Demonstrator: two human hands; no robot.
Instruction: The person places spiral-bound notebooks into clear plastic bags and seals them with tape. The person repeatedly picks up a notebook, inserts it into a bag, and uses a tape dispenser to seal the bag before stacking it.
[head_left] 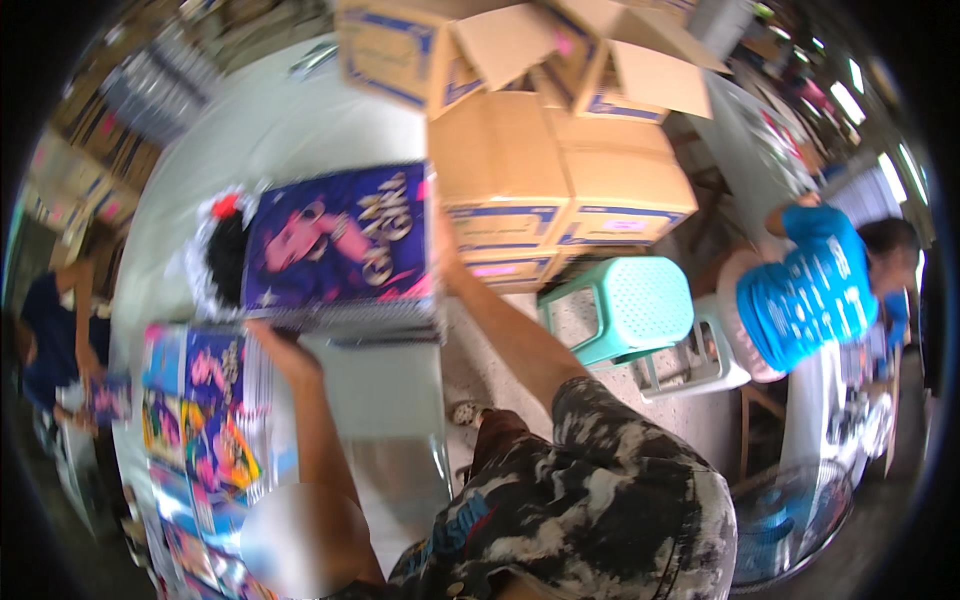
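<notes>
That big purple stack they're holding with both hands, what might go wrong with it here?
1. The purple stack is gripped only at its edges by the left hand and right hand, so copies might slide out.
2. Colourful booklets lie below on the white table; a slip could scatter them.
3. Cardboard boxes crowd the right hand, risking a bump.

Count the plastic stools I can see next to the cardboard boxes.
2. A green stool stands right of the stacked cardboard boxes, and a white stool stands just right of it, partly behind it. Others may be hidden.
</notes>
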